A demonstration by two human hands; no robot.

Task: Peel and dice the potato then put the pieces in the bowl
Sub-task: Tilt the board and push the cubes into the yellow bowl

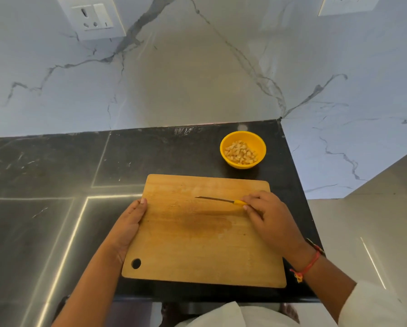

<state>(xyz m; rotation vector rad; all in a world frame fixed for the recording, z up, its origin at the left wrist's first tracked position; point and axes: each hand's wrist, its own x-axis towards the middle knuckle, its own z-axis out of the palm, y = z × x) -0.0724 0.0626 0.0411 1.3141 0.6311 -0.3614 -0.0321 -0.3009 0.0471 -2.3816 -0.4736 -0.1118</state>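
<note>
A yellow bowl (243, 138) holding several pale potato dice (240, 152) stands on the dark counter beyond the board's far right corner. The wooden cutting board (197, 241) lies in front of me with no potato on it, only a damp stain at its middle. My right hand (268, 218) holds the yellow handle of a small knife (218, 199), whose blade points left just above the board. My left hand (129, 225) rests with straight fingers against the board's left edge.
The black stone counter (56, 185) runs left; its right edge drops off beside the board. A marble wall with a white socket plate (92, 17) rises behind. The counter's front edge lies just below the board.
</note>
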